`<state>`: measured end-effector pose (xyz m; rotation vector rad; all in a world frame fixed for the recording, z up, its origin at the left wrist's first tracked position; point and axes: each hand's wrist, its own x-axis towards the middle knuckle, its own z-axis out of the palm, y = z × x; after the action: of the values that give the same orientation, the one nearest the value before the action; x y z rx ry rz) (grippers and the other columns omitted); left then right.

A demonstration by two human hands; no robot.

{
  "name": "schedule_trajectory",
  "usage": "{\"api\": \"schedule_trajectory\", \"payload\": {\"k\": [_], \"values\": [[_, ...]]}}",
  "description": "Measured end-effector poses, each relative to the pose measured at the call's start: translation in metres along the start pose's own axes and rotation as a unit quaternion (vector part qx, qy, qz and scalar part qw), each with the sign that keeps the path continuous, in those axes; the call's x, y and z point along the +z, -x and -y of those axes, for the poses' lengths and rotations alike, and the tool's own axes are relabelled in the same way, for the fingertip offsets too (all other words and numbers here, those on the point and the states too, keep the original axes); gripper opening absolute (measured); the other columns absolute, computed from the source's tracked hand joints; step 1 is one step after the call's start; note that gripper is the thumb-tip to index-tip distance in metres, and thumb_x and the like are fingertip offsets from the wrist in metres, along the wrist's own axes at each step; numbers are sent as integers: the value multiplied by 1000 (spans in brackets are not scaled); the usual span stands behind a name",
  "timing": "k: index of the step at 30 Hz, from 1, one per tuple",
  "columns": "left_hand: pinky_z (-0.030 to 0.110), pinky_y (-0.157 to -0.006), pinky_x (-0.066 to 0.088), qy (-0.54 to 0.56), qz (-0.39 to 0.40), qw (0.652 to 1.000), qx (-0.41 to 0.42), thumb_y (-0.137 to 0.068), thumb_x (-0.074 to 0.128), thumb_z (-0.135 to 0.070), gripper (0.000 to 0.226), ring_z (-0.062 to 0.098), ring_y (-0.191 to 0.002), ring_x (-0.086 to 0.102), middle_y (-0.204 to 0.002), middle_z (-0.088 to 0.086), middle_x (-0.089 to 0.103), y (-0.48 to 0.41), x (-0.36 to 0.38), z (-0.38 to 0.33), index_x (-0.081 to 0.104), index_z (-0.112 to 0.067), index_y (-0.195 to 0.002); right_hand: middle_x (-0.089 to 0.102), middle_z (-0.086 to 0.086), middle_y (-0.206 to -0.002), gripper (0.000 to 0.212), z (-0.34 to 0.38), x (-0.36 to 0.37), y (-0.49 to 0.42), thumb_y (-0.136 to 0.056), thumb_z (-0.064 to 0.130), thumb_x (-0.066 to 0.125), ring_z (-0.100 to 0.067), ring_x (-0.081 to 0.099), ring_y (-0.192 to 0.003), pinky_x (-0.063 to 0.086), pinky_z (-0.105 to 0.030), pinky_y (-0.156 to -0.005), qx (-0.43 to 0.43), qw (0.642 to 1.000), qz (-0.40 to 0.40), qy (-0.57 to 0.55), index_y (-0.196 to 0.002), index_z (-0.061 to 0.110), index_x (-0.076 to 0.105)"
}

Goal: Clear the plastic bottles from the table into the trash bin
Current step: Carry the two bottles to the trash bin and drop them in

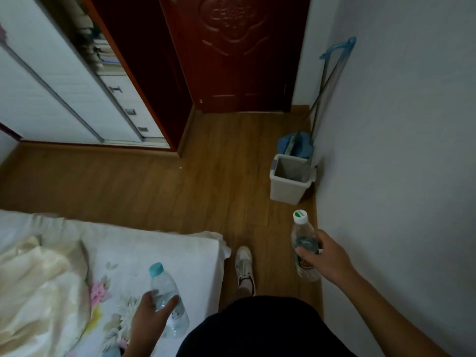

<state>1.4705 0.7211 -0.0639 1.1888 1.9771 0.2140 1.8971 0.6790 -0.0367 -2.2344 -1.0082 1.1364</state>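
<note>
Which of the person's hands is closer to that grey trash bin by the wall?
Right. The right hand, holding a white-capped bottle, is just short of the trash bin; the left hand is back over the bed.

Clear bottle, teal cap. Second clear bottle, white cap with green patch, orange-and-green label. Pale grey bin. Blue mop head, blue handle end. Brown wood-grain floor. Dark red carved door. White sheet with pink flower print. Cream blanket. White shoe. White wall.
</note>
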Motion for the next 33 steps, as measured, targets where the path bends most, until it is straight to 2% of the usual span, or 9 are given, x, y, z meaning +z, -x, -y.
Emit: {"api": "schedule_trajectory", "payload": {"k": [4, 6, 8, 11, 15, 20, 26, 29, 33], "values": [[45, -96, 47, -10, 22, 1000, 3, -59, 75, -53, 89, 39, -112, 65, -122, 21, 68, -71, 0, -59, 57, 0, -128, 65, 5, -121, 75, 26, -13, -63, -69, 65, 73, -18, 62, -108, 49, -33, -81, 25, 1000, -12, -5, -130, 27, 53], [43, -92, 48, -23, 43, 999, 13, -71, 83, -45, 75, 38, -109, 66, -119, 20, 69, -104, 1, -100, 58, 0, -125, 65, 4, -124, 83, 31, -19, -85, -66, 70, 72, -19, 63, -111, 50, -35, -86, 54, 998, -29, -10, -133, 26, 52], [41, -88, 51, -30, 63, 997, 44, -73, 82, -46, 66, 34, -103, 68, -113, 15, 72, -139, 1, -142, 60, -5, -120, 66, 1, -122, 70, 34, -26, -103, -72, 60, 74, -19, 64, -106, 51, -36, -87, 76, 996, -48, -18, -128, 24, 54], [43, -83, 57, -57, 85, 990, 102, -62, 74, -67, 75, 25, -96, 72, -105, 3, 74, -191, 7, -199, 62, -17, -117, 68, -4, -110, 44, 42, -37, -121, -79, 42, 78, -17, 62, -90, 49, -33, -79, 102, 991, -69, -44, -112, 26, 54], [27, -65, 51, -33, 108, 982, 149, -80, 80, -36, 48, 16, -88, 69, -104, 1, 72, -223, 16, -295, 58, -16, -118, 59, -4, -103, 55, 43, -52, -154, -82, 39, 76, -19, 57, -88, 43, -30, -77, 152, 984, -75, -50, -126, 17, 53], [21, -61, 45, -34, 109, 979, 171, -84, 78, -30, 38, 4, -79, 62, -95, -6, 67, -270, 34, -376, 56, -17, -111, 65, -9, -112, 59, 44, -73, -213, -83, 39, 76, -20, 57, -89, 43, -30, -78, 189, 978, -76, -52, -131, 13, 52], [37, -75, 50, -43, 92, 981, 163, -80, 82, -29, 40, 25, -91, 69, -99, 4, 70, -336, 52, -469, 58, -13, -108, 64, -9, -109, 42, 91, -114, -319, -84, 36, 76, -25, 60, -93, 44, -33, -81, 171, 978, -86, -84, -116, 23, 52], [37, -76, 49, -34, 84, 978, 190, -80, 80, -34, 41, 22, -93, 67, -104, 3, 70, -358, 58, -529, 58, -16, -110, 59, -3, -99, 37, 131, -139, -371, -84, 36, 75, -19, 56, -88, 43, -31, -77, 125, 985, -85, -84, -107, 27, 48], [35, -76, 51, -19, 110, 965, 236, -81, 79, -37, 43, 14, -91, 68, -102, -5, 71, -382, 72, -611, 59, -21, -116, 63, 5, -102, 39, 175, -170, -434, -81, 40, 77, -13, 61, -91, 46, -29, -77, 69, 986, -101, -110, -111, 29, 54]]}}
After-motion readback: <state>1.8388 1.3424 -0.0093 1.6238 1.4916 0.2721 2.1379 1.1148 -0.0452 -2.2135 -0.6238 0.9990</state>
